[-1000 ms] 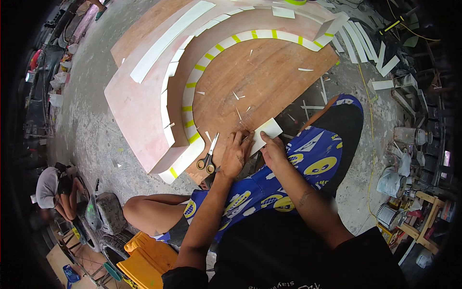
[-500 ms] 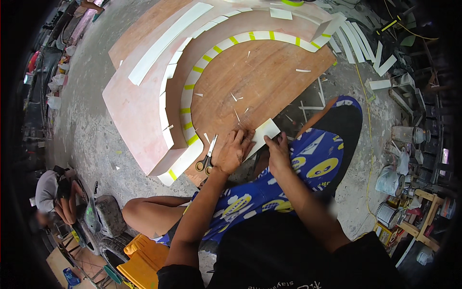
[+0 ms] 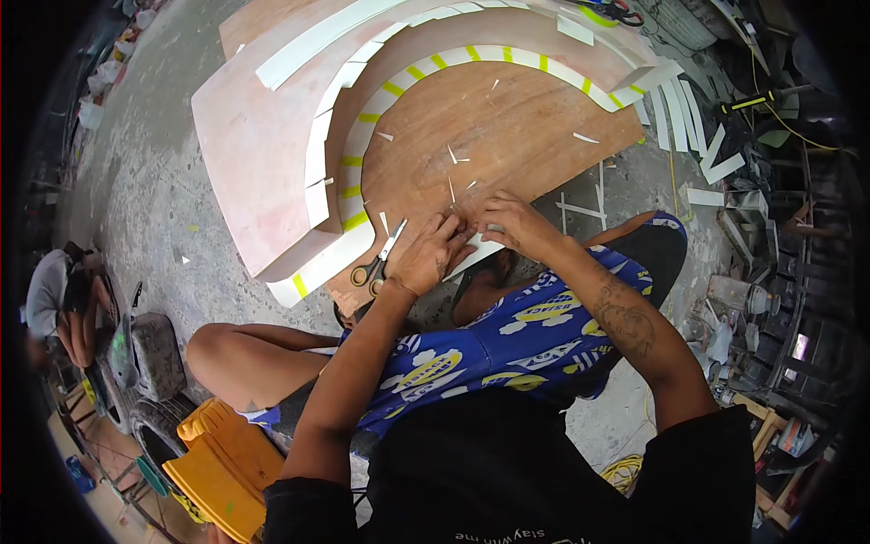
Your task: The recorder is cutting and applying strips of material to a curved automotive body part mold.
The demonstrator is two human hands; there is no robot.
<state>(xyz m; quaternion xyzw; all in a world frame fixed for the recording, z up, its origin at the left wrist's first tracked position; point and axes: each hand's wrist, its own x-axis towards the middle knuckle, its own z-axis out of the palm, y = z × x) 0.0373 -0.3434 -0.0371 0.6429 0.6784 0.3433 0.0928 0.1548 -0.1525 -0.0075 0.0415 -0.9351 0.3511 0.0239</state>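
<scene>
My left hand [image 3: 433, 254] has its fingers bent down on a small white card piece [image 3: 473, 257] at the near edge of a plywood board [image 3: 435, 163]. Close beside it, my right hand [image 3: 513, 224] pinches the same piece, its fingertips almost meeting the left ones. Both hands hide much of the card. Just left of my left hand lie scissors [image 3: 374, 267] with black and tan handles, blades apart. Around the board's far side curves a pinkish form [image 3: 263, 172], lined with a white strip [image 3: 359, 145] held by yellow-green tape pieces.
White offcuts are scattered on the board. Several white strips [image 3: 678, 118] lie on the concrete floor at the far right, near a screwdriver [image 3: 757, 102]. A yellow plastic chair [image 3: 227, 471] and tyres stand at the lower left. Another person [image 3: 63, 304] crouches at the far left.
My right hand has moved from the card's right end to its far edge, up against my left hand. The card now shows less. The whole view has shifted slightly.
</scene>
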